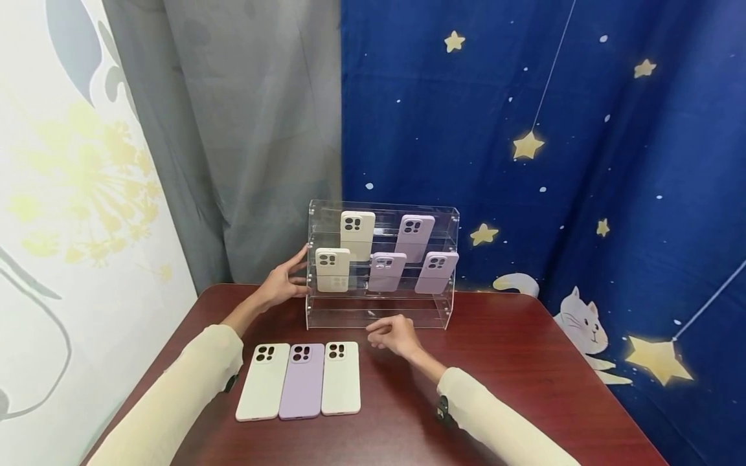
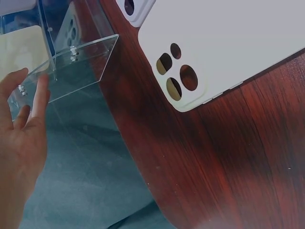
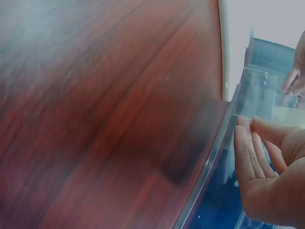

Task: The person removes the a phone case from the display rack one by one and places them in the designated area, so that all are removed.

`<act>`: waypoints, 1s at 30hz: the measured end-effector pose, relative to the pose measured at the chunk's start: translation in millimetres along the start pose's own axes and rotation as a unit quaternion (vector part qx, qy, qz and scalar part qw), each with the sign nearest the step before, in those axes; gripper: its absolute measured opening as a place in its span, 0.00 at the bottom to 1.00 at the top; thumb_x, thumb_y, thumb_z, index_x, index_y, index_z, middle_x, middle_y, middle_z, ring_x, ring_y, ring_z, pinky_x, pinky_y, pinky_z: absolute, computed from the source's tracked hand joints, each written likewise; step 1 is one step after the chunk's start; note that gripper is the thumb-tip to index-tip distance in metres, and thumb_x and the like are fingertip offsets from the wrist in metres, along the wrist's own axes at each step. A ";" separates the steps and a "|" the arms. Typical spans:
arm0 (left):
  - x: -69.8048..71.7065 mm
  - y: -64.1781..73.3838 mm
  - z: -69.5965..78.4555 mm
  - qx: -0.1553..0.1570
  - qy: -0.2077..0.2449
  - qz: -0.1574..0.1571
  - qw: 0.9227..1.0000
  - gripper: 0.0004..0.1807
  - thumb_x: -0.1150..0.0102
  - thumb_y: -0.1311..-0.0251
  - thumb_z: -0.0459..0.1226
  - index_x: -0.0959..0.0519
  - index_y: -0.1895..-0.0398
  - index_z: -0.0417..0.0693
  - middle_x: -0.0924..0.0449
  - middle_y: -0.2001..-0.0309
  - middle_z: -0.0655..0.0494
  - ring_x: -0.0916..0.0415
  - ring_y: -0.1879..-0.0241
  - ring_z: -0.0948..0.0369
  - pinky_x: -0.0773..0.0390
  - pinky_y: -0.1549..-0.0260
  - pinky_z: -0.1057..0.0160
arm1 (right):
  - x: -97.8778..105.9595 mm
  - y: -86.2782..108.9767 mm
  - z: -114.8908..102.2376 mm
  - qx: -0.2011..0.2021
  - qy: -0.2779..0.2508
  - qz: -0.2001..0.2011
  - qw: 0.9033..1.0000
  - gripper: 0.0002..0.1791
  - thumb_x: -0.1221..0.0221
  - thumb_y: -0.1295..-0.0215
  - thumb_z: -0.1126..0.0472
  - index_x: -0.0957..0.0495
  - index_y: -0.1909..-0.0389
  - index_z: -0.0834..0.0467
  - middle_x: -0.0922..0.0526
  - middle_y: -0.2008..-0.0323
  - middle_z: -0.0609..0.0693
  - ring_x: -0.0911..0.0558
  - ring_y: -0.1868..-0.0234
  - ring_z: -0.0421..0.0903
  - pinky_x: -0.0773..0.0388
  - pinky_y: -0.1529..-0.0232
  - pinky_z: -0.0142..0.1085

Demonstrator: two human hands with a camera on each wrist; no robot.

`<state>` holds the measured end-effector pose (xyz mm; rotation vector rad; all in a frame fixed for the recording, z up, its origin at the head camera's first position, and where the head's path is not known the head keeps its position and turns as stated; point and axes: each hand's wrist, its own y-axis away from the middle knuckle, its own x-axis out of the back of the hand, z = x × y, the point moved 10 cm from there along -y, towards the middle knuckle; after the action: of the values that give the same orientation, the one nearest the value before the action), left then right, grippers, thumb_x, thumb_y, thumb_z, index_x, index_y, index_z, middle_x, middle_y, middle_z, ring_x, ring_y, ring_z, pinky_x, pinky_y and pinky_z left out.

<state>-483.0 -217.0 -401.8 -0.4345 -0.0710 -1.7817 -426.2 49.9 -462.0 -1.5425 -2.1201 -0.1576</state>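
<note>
My left hand (image 1: 283, 283) touches the left side panel of a clear acrylic display rack (image 1: 379, 317), fingers spread along it. The right hand (image 1: 396, 335) is by the rack's front lower edge, fingers loosely bent with nothing between them. On the rack's upper tier stand a cream phone case (image 1: 357, 236) and a lilac phone case (image 1: 415, 238). Below them lean another cream case (image 1: 333, 270) and two lilac cases, one in the middle (image 1: 387, 272) and one at the right (image 1: 436, 273). The lowest tier holds no case.
In front of the rack, a white case (image 1: 263, 385), a lilac case (image 1: 302, 385) and a second white case (image 1: 341, 382) lie side by side on the dark red table (image 1: 524, 362). Behind hang a grey curtain (image 1: 262, 129) and a blue starry curtain (image 1: 419, 142).
</note>
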 end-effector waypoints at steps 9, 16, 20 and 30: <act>-3.7 -2.7 0.2 -0.007 0.002 -0.004 1.000 0.64 0.37 0.43 0.15 0.57 0.15 0.71 0.48 0.21 0.31 0.27 0.35 0.33 0.12 0.53 0.58 | 38.1 2.0 1.0 0.007 0.011 0.043 0.999 0.09 0.29 0.39 0.73 0.11 0.58 0.68 0.10 0.71 0.57 0.10 0.68 0.62 0.11 0.65 0.52; 1.2 -2.5 -0.3 -0.004 -0.021 0.004 1.000 0.64 0.33 0.44 0.17 0.57 0.15 0.70 0.46 0.21 0.32 0.25 0.36 0.35 0.12 0.51 0.55 | 70.9 1.8 0.1 0.008 0.031 0.083 0.996 0.09 0.27 0.41 0.70 0.09 0.59 0.64 0.09 0.70 0.56 0.10 0.65 0.62 0.12 0.62 0.55; 2.9 -3.2 -0.2 0.005 -0.024 0.006 1.000 0.64 0.33 0.44 0.17 0.55 0.15 0.73 0.46 0.21 0.34 0.25 0.36 0.36 0.12 0.51 0.55 | 87.4 2.3 0.4 -0.003 0.026 0.094 0.995 0.10 0.27 0.41 0.70 0.10 0.57 0.65 0.09 0.67 0.57 0.10 0.62 0.63 0.10 0.65 0.44; 0.7 -2.9 0.0 -0.004 -0.017 0.007 1.000 0.65 0.35 0.44 0.15 0.56 0.15 0.71 0.46 0.21 0.32 0.25 0.36 0.35 0.12 0.52 0.56 | 135.6 8.9 4.2 -0.023 0.061 0.127 0.990 0.13 0.24 0.42 0.65 0.10 0.56 0.63 0.09 0.66 0.55 0.08 0.66 0.51 0.13 0.72 0.31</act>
<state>-485.8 -216.9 -401.1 -0.4703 -0.0850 -1.7619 -450.0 170.8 -404.5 -1.7659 -1.8191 -0.2065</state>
